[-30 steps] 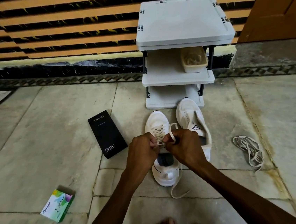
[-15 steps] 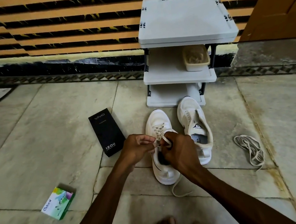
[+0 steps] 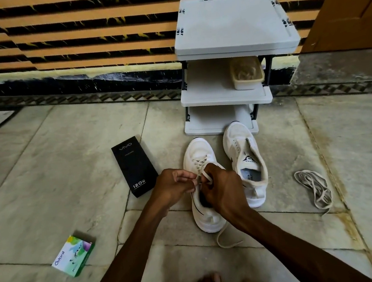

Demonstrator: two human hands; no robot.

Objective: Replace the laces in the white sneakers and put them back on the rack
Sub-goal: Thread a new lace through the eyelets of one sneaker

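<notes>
Sneaker in work: a white mesh sneaker with a black side stripe (image 3: 198,150) stands sole-down on the grey stone floor (image 3: 46,178), just in front of the rack. Its long axis runs from the person toward the rack, toe pointing at the rack and heel toward the person.
Lace: a cream flat lace (image 3: 202,162) is crossed through the front eyelets. A loop of it rises between the two hands, and one free end trails on the floor past the heel.
Left hand: the left hand (image 3: 173,185) has its fingers curled and pinches the lace at the sneaker's left eyelet row.
Right hand: the right hand (image 3: 225,189) covers the sneaker's opening, fingers curled round the lace loop.
Second sneaker: a white sneaker with a beige collar (image 3: 240,144) stands just beside the first, on its right. Its toe points at the rack and reaches the bottom shelf's front edge, and its heel is angled slightly rightward. The tongue and printed insole are exposed.
Rack: a white plastic three-shelf rack (image 3: 232,25) stands against the orange-and-black striped wall (image 3: 77,37).
Container: a beige rectangular plastic tub (image 3: 246,84) sits at the right of the middle shelf. It holds pale coiled material, too blurred to identify.
Loose bundle: tangled cream laces (image 3: 315,188) lie on the floor, apart to the right of both sneakers.
Other items: a black rectangular carton marked 120W (image 3: 135,167) lies left of the sneakers. A small green-and-white carton (image 3: 74,256) lies further left, nearer the person.
</notes>
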